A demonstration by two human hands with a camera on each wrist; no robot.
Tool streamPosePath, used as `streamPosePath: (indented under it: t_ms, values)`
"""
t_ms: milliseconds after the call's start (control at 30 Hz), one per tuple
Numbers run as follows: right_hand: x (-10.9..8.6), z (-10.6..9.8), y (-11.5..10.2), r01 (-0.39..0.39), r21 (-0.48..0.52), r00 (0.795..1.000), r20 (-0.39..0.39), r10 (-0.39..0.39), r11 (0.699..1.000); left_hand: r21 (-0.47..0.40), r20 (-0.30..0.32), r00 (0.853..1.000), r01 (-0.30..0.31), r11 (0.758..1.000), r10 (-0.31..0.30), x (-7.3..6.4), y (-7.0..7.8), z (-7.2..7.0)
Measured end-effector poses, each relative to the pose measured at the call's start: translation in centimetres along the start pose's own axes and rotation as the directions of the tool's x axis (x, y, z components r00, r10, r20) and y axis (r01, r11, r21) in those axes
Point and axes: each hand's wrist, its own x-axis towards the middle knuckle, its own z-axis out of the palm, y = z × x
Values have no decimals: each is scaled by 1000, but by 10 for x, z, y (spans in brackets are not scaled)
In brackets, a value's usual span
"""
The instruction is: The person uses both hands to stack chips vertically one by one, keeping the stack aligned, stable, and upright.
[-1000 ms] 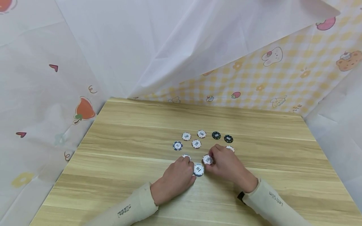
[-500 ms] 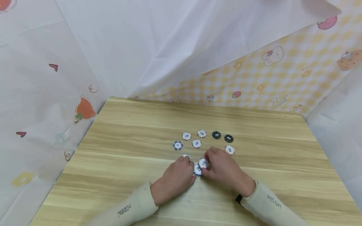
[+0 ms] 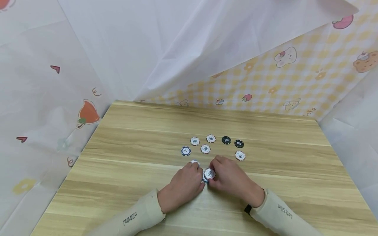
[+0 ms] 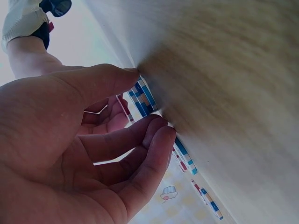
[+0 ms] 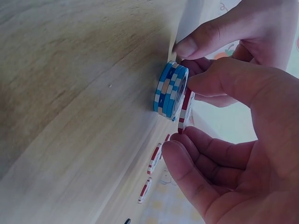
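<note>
A short stack of blue-and-white poker chips point(image 5: 168, 91) stands on the wooden table between the two hands. My left hand point(image 3: 184, 185) holds it from the left, thumb and fingers curled at its sides. With thumb and fingertips, my right hand point(image 3: 231, 175) pinches a red-and-white poker chip point(image 3: 209, 173) marked 100. That chip is over the stack, tilted slightly and close to its top in the right wrist view, covering most of the stack in the head view. Just beyond the left knuckles, another chip point(image 3: 195, 162) is partly hidden.
Beyond the hands lie several white 100 chips point(image 3: 205, 149), a blue-edged 10 chip point(image 3: 186, 151) and two black chips, one left point(image 3: 226, 140) and one right point(image 3: 239, 143). A white chip point(image 3: 240, 155) sits right of them. Patterned sheets point(image 3: 265, 75) hang behind the table.
My right hand has moved left and slightly nearer, carrying the white 100 chip from beside the stack to over it. The left hand has stayed in place at the stack.
</note>
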Motion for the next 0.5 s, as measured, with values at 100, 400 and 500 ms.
streamPosePath:
  t_ms: [100, 400, 500]
  values:
    - [0, 1, 0, 15, -5, 1000, 1, -15, 1000, -2, 0, 1000, 3, 1000, -3, 0, 0, 0]
    - [1, 2, 0, 51, -3, 999, -10, -51, 999, -6, -8, 1000, 7, 1000, -7, 0, 0, 0]
    - [0, 3, 0, 62, -6, 998, -17, -62, 998, -8, -12, 1000, 8, 1000, -8, 0, 0, 0]
